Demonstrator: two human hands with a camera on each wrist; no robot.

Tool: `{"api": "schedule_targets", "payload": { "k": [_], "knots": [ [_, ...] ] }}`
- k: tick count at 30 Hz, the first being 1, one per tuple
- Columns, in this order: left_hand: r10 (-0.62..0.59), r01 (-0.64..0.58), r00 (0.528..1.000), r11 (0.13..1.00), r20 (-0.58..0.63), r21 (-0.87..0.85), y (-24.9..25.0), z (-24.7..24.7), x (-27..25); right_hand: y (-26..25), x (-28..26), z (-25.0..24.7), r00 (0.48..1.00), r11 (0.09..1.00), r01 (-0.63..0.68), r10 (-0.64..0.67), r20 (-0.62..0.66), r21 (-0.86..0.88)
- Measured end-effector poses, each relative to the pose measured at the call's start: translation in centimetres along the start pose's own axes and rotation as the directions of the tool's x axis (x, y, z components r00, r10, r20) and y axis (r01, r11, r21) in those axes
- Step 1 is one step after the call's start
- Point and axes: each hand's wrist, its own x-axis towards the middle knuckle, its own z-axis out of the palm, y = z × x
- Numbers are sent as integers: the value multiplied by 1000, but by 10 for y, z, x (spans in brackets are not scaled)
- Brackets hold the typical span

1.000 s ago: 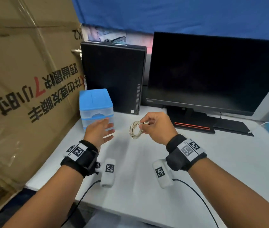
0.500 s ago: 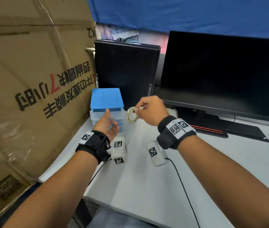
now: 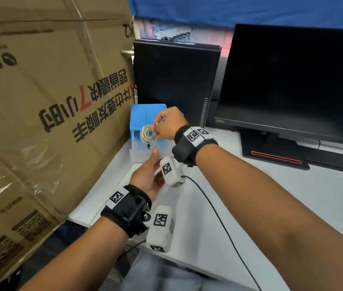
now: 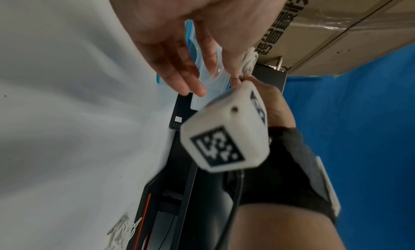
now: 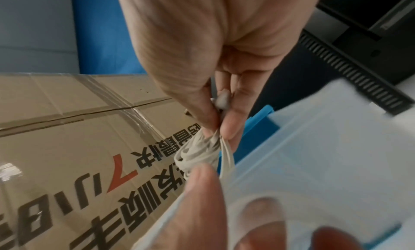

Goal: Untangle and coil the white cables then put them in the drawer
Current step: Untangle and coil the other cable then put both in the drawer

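A: Largest items first?
B: A cardboard box point(image 3: 46, 114) fills the left side, leaning by the white desk point(image 3: 271, 206). At the back stand a dark monitor point(image 3: 292, 85) and, to its left, a black computer case point(image 3: 174, 80).

A: And the drawer unit?
B: A small blue-topped drawer unit point(image 3: 143, 116) sits on the desk in front of the computer case, just beside the box. Its clear drawer point(image 3: 140, 153) is pulled out toward the person.

A: The hands?
B: The right hand point(image 3: 169, 123) is raised in front of the unit, thumb and fingers pinched on the top of the coiled white cable point(image 3: 148, 134); the wrist view shows the strands bunched between the fingertips point(image 5: 233, 127). The left hand point(image 3: 147, 177) is lower, with its fingers hooked on the front of the clear drawer and the thumb up.

A: Where is the cable?
B: The coil hangs from the right hand above the open drawer, off the desk. In the left wrist view, a second white cable point(image 4: 122, 233) lies loose on the desk by the monitor's base.
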Motion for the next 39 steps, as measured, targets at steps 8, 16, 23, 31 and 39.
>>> {"api": "schedule_targets", "payload": {
  "k": [8, 16, 23, 31, 39],
  "knots": [
    [31, -30, 999, 999, -32, 31, 6, -7, -1, -1, 3, 20, 979, 839, 176, -97, 177, -515],
    [39, -32, 996, 996, -79, 84, 5, -7, 1, 1, -9, 17, 941, 621, 331, -277, 196, -711],
    [54, -47, 995, 996, -87, 75, 9, -10, 5, 4, -16, -30, 973, 834, 217, -228, 41, -507],
    [11, -12, 995, 1000, -96, -8, 19, 4, 22, 37, -30, -90, 983, 929, 111, -155, -101, -353],
    [-15, 10, 995, 998, -94, -55, 33, 27, 49, 108, -85, -173, 981, 953, -41, -19, -196, -299]
  ]
}}
